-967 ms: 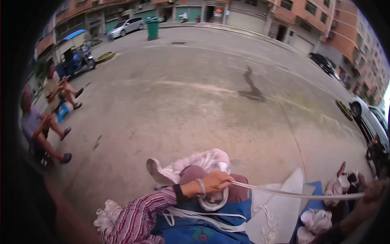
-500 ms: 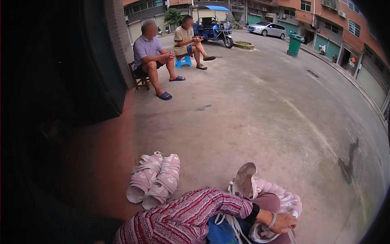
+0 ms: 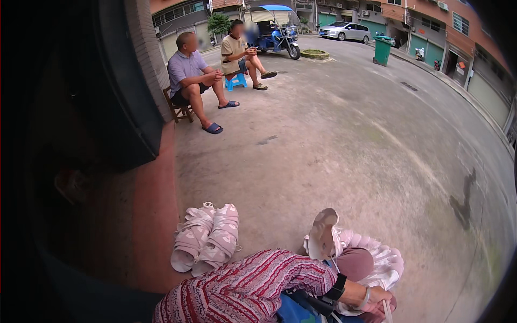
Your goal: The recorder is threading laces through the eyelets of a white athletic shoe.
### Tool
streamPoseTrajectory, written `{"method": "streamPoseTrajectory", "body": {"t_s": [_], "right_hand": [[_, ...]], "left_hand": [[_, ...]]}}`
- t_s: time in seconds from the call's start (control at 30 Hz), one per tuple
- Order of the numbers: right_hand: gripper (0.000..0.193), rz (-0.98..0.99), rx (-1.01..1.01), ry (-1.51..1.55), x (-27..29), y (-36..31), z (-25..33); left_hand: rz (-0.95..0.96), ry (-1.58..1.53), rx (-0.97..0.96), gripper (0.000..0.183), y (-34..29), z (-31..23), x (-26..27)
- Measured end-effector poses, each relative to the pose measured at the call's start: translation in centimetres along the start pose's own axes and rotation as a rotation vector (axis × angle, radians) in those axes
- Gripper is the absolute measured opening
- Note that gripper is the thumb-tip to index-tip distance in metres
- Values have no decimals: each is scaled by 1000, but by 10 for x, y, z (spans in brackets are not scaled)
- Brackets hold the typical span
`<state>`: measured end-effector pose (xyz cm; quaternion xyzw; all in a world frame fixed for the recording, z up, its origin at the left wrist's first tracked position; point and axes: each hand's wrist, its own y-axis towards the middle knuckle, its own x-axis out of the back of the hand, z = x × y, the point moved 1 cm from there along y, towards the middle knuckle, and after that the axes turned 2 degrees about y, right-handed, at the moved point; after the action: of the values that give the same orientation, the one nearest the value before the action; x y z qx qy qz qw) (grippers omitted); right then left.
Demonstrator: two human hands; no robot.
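My left hand (image 3: 378, 300), at the end of a striped red-and-white sleeve (image 3: 253, 280), is closed on a flat white shoelace (image 3: 387, 311) at the lower right. A black band and a pale bracelet circle its wrist. Against my mauve-clad knee (image 3: 355, 262) lies a nested row of pink-and-white shoe uppers (image 3: 390, 264). One loose upper (image 3: 323, 237) stands tilted at the near end of that row, its pale inside showing. Blue cloth (image 3: 295, 308) shows beneath my forearm. My right hand does not show.
Two nested stacks of pink uppers (image 3: 222, 234) lie on the concrete beside a red painted strip (image 3: 156, 215). Two people sit at the far left, one on a wooden chair (image 3: 180, 110), one on a blue stool (image 3: 236, 82). A dark door (image 3: 124, 107) stands at left.
The view has shifted slightly. My left hand has turned and moved a little right and down, with the white shoelace still in its fingers. The seated people hold nearly the same poses.
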<state>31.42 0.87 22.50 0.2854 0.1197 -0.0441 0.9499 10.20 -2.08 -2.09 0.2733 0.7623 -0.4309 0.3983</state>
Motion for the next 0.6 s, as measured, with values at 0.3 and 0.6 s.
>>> {"method": "streamPoseTrajectory", "body": {"t_s": [0.3, 0.6], "right_hand": [[25, -89, -226, -131, -6, -47, -68], [13, 206, -591, -828, -41, -168, -79]], "left_hand": [[45, 43, 64, 19, -17, -9, 20], [-316, 994, -192, 20, -96, -77, 21]]}}
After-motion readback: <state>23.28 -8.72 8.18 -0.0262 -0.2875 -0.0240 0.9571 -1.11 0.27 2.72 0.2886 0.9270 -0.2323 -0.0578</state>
